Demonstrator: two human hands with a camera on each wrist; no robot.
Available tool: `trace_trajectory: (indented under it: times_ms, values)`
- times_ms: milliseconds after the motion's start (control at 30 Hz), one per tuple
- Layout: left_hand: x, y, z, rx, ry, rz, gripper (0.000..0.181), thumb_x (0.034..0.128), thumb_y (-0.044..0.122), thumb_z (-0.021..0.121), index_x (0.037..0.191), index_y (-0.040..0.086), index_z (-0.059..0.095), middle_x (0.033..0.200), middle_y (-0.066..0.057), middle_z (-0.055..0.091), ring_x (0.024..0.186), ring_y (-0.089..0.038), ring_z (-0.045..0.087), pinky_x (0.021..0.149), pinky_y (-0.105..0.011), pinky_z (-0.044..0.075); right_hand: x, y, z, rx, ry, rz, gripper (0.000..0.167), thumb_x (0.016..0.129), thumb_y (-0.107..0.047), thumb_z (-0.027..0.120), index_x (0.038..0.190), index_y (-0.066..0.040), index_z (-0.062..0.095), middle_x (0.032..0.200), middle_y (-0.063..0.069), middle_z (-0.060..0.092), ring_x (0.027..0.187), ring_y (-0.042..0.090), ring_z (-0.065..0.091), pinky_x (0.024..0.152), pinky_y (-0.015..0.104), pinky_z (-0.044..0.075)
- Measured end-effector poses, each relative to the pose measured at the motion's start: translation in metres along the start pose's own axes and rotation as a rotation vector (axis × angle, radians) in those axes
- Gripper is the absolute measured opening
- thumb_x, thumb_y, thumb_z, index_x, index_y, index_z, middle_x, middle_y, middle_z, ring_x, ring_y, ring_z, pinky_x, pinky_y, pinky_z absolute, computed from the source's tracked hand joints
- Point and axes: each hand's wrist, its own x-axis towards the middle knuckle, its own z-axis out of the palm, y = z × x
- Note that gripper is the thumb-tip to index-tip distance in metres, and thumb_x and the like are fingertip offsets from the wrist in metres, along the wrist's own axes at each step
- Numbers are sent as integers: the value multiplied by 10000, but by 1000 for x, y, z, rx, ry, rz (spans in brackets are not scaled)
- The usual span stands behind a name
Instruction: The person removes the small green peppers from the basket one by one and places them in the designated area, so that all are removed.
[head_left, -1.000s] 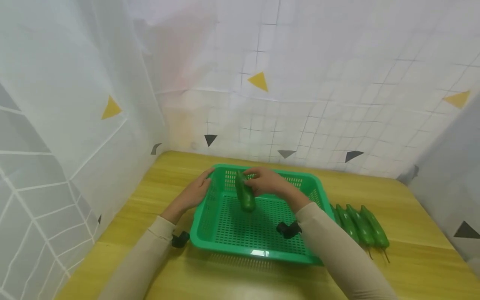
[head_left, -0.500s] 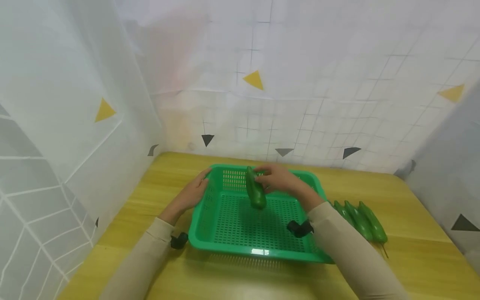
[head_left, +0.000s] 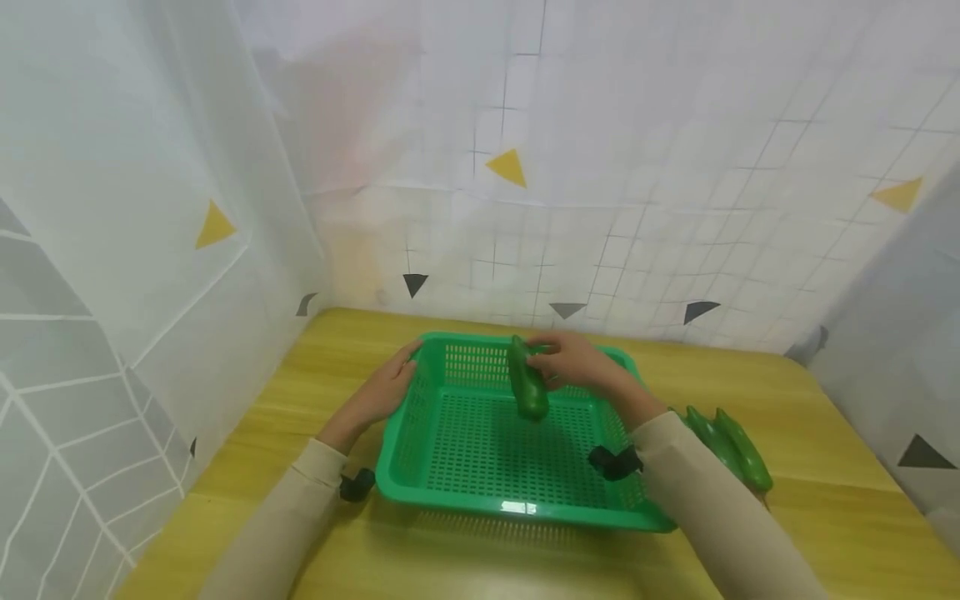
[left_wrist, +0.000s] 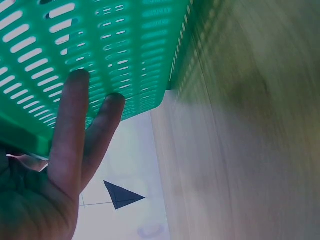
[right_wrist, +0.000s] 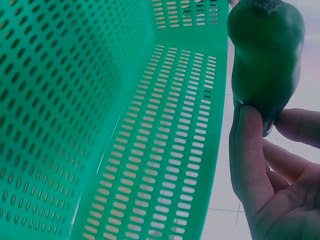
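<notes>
My right hand [head_left: 573, 362] pinches a long green pepper [head_left: 528, 387] over the back middle of a green plastic basket [head_left: 517, 508]. The pepper hangs tilted, its blunt end down, above the basket floor. From the right wrist, the same pepper [right_wrist: 267, 55] sits between thumb and fingers; another dark green strip [right_wrist: 235, 155] shows behind the thumb, perhaps a second pepper. My left hand [head_left: 386, 387] holds the basket's left rim near the back corner. Seen from the left wrist, two fairly straight fingers [left_wrist: 70, 125] lie on the perforated outer wall, with the thumb by the rim.
Several green peppers [head_left: 738, 450] lie side by side right of the basket, partly behind my right sleeve [head_left: 720, 500]. The wooden table [head_left: 817, 517] ends at a patterned white sheet [head_left: 637, 167] at the back, with more sheeting on the left and right.
My right hand has carried the pepper rightward over the basket. The left hand stays on the rim. My right sleeve now hides more of the peppers on the table.
</notes>
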Motion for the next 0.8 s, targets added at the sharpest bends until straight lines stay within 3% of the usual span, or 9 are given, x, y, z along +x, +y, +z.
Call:
trace_trajectory:
  times_ms: [333, 567, 800]
  values:
    - [2, 1, -2, 5, 1, 7, 534, 1126, 220, 262, 1625, 52, 175, 1472, -230, 437, 1148, -338, 542, 1049, -548, 415, -7, 2, -21, -44, 14, 12, 480, 1024, -84, 579, 1460, 83, 472, 1238, 320, 632, 951, 326, 714, 789, 437, 604]
    - [3, 2, -5, -2, 5, -5, 535, 1126, 233, 260, 1629, 71, 174, 1349, -233, 499, 989, -314, 578, 993, -535, 455, -12, 9, -33, -58, 31, 24, 493, 1039, -114, 569, 1473, 89, 450, 1271, 325, 613, 953, 313, 713, 809, 438, 599]
    - [4, 1, -3, 6, 7, -13, 537, 1128, 251, 266, 1631, 83, 182, 1561, -216, 367, 1291, -373, 465, 1102, -577, 349, -20, 20, -40, -28, 21, 15, 480, 1032, -65, 565, 1448, 139, 437, 1244, 333, 624, 954, 301, 700, 807, 436, 600]
